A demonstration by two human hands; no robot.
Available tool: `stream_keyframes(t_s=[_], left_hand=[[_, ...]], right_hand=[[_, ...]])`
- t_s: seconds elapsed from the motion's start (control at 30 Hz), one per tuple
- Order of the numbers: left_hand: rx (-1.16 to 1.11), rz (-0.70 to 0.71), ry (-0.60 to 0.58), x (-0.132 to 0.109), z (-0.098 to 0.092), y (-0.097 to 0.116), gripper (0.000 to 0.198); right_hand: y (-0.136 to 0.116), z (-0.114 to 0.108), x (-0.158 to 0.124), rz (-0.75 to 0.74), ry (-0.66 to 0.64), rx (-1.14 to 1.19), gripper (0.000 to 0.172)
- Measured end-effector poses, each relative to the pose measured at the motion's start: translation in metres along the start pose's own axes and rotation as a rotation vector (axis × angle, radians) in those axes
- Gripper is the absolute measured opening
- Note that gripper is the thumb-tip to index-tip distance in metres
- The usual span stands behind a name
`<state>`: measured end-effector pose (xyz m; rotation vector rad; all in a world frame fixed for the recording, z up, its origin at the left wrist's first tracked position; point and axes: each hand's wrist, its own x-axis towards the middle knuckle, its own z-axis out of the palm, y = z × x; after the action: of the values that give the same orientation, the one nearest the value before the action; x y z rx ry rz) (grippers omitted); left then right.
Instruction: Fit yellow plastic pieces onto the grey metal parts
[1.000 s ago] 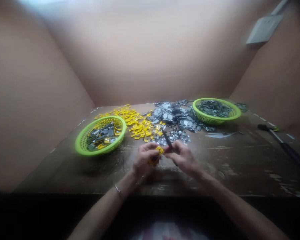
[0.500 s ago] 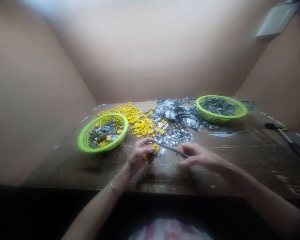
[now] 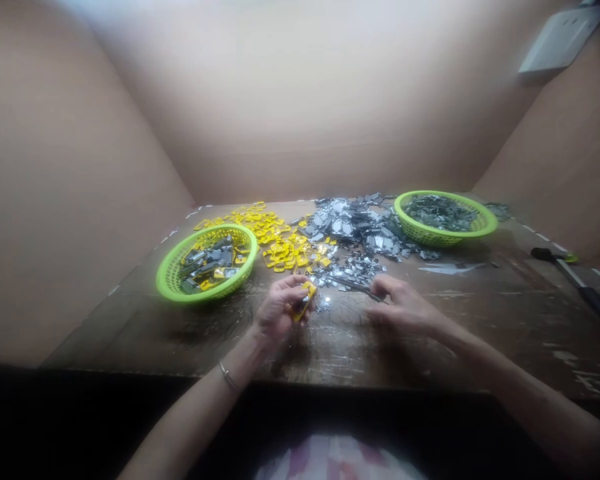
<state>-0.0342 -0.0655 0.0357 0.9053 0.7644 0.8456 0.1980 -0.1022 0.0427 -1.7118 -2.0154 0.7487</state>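
My left hand is closed on a small yellow plastic frame, held tilted above the near part of the table. Its fingers cover much of the frame. In my right hand is a pair of thin, dark tweezers, pinched near one end. The far tip points left over the small silvery pieces and is apart from the yellow frame. Whether the tip grips a piece is too small to tell. A few tiny bright bits lie just right of my left hand.
A green basket of yellow-and-grey parts stands left; another green basket of dark flat pieces stands back right. Loose yellow frames and grey metal plates are heaped between them. A black-handled tool lies at the right edge.
The tweezers have moved away from the yellow frame, back and to the right over the silvery pieces. My left hand keeps the frame, now turned more edge-on.
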Motion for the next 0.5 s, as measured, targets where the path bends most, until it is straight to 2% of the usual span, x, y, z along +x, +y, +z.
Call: stream_keyframes(t_s=[0.1,0.23,0.3,0.37,0.5], left_hand=[[-0.118,-0.072,0.077,-0.002,0.007,-0.010,0.021],[-0.145,-0.055,0.243,-0.002,0.023,-0.026,0.023],[-0.127,-0.048,0.311,0.002,0.032,-0.032,0.026],[-0.117,-0.046,0.353,0.007,0.040,-0.039,0.027],[-0.108,0.067,0.416,0.019,0.054,-0.050,0.028]], right_hand=[[0.020,0.014,0.001,-0.021,0.209,-0.343,0.023],[0.036,0.023,-0.003,-0.040,0.283,-0.563,0.023],[0.028,0.024,-0.008,-0.045,0.351,-0.591,0.022],[0.010,0.026,-0.014,-0.071,0.427,-0.554,0.025],[-0.029,0.041,-0.020,-0.292,0.341,-0.357,0.039]])
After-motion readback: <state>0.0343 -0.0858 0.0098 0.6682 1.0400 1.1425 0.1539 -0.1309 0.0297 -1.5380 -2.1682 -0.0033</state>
